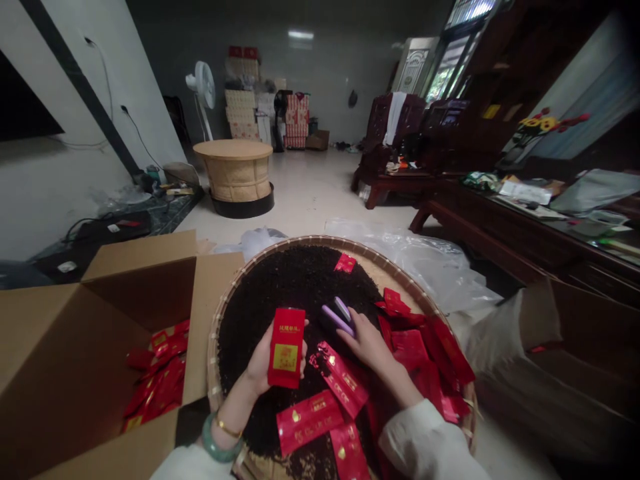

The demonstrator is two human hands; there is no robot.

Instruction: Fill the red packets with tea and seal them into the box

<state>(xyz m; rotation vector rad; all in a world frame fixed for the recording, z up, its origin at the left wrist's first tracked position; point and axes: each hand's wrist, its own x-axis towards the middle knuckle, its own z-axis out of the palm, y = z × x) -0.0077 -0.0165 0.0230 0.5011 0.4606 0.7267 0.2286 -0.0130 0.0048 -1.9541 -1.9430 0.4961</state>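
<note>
Left hand (264, 357) grasping red packet (287, 348), right hand (367, 341) gripping purple-handled tool (340, 319) (over dark leaves (280, 287))

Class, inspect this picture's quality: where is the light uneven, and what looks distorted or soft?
Head view: the window glares against a dim room; a bright streak marks the back wall; the dark leaves lose detail; the left wall's dark strip leans, probably wide-angle distortion; the held red packet's smallest print is soft.
</note>
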